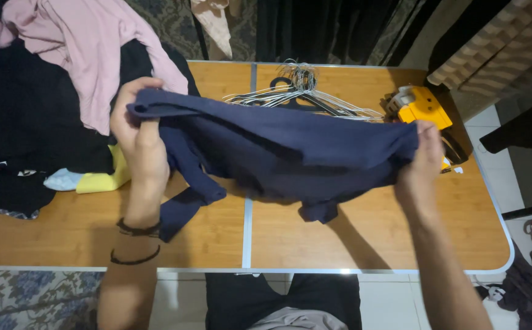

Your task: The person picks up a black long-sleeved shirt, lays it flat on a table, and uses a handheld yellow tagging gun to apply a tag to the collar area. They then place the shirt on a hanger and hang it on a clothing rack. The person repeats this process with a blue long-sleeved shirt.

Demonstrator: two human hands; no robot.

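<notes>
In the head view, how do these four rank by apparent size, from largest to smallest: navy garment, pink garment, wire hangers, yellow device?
1. navy garment, though held nearer the camera
2. pink garment, partly cut off by the frame
3. wire hangers
4. yellow device

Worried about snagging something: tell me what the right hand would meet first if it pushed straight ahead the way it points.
The right hand, gripping the navy garment, points away across the table. Straight ahead, it would probably first meet the yellow device lying just beyond it. The depth between them is hard to judge from this single view.
</notes>
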